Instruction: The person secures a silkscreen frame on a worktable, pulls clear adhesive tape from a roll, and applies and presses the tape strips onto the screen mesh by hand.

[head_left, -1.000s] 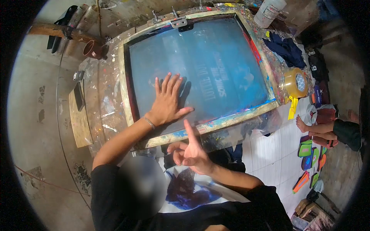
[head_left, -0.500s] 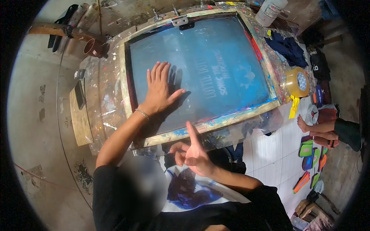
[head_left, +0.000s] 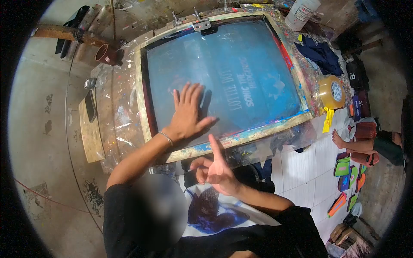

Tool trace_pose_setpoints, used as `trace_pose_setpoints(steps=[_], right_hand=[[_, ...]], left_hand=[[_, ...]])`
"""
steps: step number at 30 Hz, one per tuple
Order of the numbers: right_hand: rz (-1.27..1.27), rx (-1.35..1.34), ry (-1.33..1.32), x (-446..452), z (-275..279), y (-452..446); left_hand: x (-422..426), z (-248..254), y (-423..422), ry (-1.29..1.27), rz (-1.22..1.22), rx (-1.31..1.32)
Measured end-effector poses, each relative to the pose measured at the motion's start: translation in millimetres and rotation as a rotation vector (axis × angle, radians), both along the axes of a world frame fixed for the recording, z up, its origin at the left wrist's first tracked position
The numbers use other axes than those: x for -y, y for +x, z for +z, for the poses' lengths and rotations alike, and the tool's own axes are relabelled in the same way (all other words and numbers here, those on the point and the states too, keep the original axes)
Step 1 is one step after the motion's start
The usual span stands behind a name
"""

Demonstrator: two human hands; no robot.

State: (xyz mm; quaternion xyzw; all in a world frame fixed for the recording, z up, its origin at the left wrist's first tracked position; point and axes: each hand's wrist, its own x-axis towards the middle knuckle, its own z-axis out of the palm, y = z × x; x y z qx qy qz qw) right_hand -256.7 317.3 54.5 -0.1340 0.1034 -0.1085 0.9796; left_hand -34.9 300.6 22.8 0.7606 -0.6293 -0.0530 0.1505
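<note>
My left hand (head_left: 186, 114), a bracelet at its wrist, lies palm down with spread fingers over the left front part of a blue mesh screen (head_left: 206, 64). White lettering shows on the mesh. The screen has a paint-stained wooden frame (head_left: 249, 135) and a metal hinge clamp (head_left: 201, 25) at its far edge. Below the near edge, my right hand (head_left: 217, 172) is turned partly palm up. Its index finger points up to the frame's near rail, while the other fingers curl loosely around nothing. Whether that fingertip touches the rail is hard to tell.
On the table's right side are a tape roll (head_left: 331, 91), a dark cloth (head_left: 317, 55) and a white bottle (head_left: 302, 13). A brown cup (head_left: 106, 54) stands at the left. Another person's legs (head_left: 361, 144) and several colourful pouches (head_left: 342, 167) are on the tiled floor.
My left hand first slid away across the mesh, then came back toward the near edge, close to where it was. My right hand has stayed nearly still.
</note>
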Motion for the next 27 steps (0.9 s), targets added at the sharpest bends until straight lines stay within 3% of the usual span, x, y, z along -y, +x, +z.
trace_pose_setpoints(steps=[5, 15, 27], right_hand=[[-0.009, -0.019, -0.005, 0.2, -1.8, -2.8], [0.115, 0.030, -0.072, -2.7, -5.9, -11.2], [0.196, 0.007, -0.162, 6.1, -11.9, -21.5]], left_hand=[[9.8, -1.0, 14.3, -0.091, 0.072, 0.050], [-21.5, 7.6, -14.4, 0.049, -0.162, -0.002], [-15.9, 25.0, -13.6, 0.081, -0.157, -0.011]])
